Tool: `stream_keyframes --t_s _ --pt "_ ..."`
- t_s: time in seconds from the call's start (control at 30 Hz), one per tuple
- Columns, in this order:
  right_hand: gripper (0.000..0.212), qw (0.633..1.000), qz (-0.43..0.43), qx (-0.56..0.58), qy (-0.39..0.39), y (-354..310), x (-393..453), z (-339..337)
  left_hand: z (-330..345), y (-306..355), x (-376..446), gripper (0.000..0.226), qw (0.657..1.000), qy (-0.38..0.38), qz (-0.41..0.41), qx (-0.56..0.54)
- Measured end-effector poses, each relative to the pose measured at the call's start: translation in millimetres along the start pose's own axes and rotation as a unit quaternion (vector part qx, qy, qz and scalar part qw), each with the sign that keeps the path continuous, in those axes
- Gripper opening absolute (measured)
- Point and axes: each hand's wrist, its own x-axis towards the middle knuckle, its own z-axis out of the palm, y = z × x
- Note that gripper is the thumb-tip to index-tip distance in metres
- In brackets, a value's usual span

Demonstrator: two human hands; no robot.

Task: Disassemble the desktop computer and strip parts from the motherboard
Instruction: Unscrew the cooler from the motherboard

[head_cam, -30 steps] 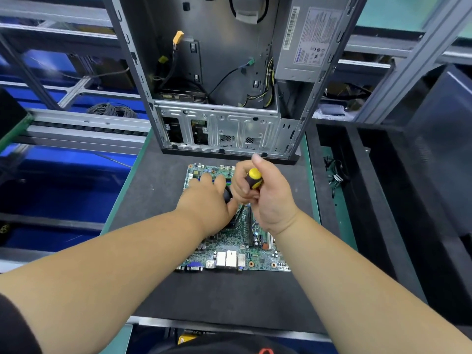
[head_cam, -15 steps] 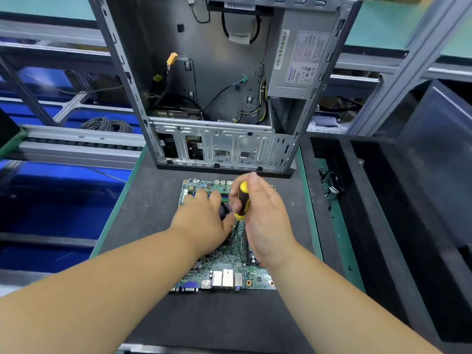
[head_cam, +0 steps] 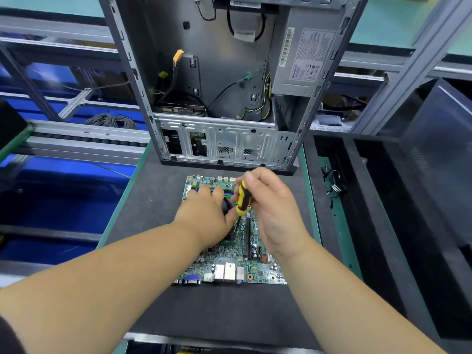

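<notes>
Since a second before, the right hand (head_cam: 270,213) had tipped the screwdriver (head_cam: 242,199) leftward, gripping it tip-down over the motherboard (head_cam: 229,261) flat on the desk (head_cam: 153,200), while the left hand (head_cam: 207,215) pressed a dark part just left of it.

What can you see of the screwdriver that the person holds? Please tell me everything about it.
The screwdriver has a thick yellow handle with black stripes, plastic or rubber by its look. It stands nearly upright, top tilted slightly left, over the middle of the motherboard. The right hand grips the handle, thumb on its top part. The left hand lies beside its lower end, thumb next to the ferrule. The shaft is barely visible; the tip is hidden.
</notes>
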Motion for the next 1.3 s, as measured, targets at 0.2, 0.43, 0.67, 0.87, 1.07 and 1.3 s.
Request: stream_keyframes --t_s 0.2,0.43,0.67,0.87,1.07,1.3 --pt "0.030 0.999 -0.036 0.031 0.026 6 -1 13 1 0 1 0.060 1.000 0.003 0.002 -0.002" --pt "0.036 0.993 -0.021 0.031 -0.112 3 17 15 -3 3 0 0.053 0.996 0.020 0.042 0.071" --pt "0.015 0.995 0.017 -0.013 -0.097 -1 12 4 3 0 4 0.065 0.998 0.008 0.016 0.058" --pt "0.023 1.000 0.013 -0.015 -0.020 2 2 6 8 -3 9 0.088 0.998 0.009 0.035 0.055" --pt "0.046 0.999 -0.036 0.000 -0.031 15 -3 17 4 1 4 0.085 0.999 0.023 0.007 0.025" --pt "0.021 0.997 -0.025 0.010 -0.073 2 6 13 6 0 5 0.080 0.997 0.032 0.035 0.064"
